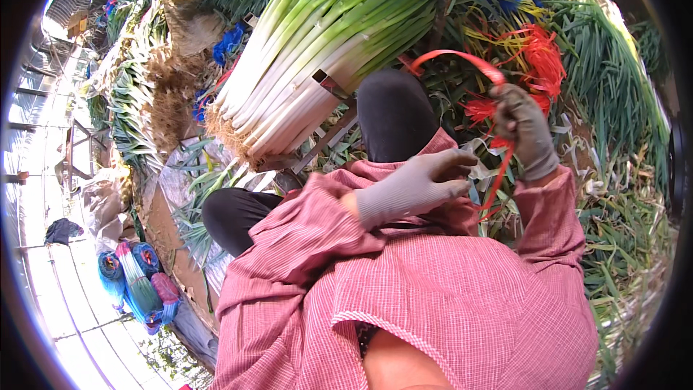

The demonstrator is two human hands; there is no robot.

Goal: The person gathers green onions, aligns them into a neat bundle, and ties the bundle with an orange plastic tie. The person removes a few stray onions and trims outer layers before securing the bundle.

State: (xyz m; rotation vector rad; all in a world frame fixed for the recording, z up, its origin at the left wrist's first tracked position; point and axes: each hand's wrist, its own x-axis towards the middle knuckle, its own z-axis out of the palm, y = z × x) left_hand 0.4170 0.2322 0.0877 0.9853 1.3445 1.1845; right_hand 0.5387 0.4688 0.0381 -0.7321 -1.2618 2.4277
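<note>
My right hand (521, 129), in a soiled grey glove, is closed around a red plastic strap (460, 55). One end of the strap arcs left toward the metal rack; the other hangs below the fist. My left hand (419, 184), also gloved, is held over my lap with its fingers apart and nothing visible in it. Beyond my knees a large bundle of green onions (319, 49) lies across a metal rack (331, 84), white stalks and roots toward the lower left, green leaves toward the upper right. The strap's far end is hidden near the rack.
Red strapping strips (544, 59) and yellow strips (503, 38) lie behind my right hand. More green onions (601, 70) are heaped at right, and others (132, 97) at left. Loose leaves (617, 244) cover the ground. Rolled blue netting (135, 281) lies at lower left.
</note>
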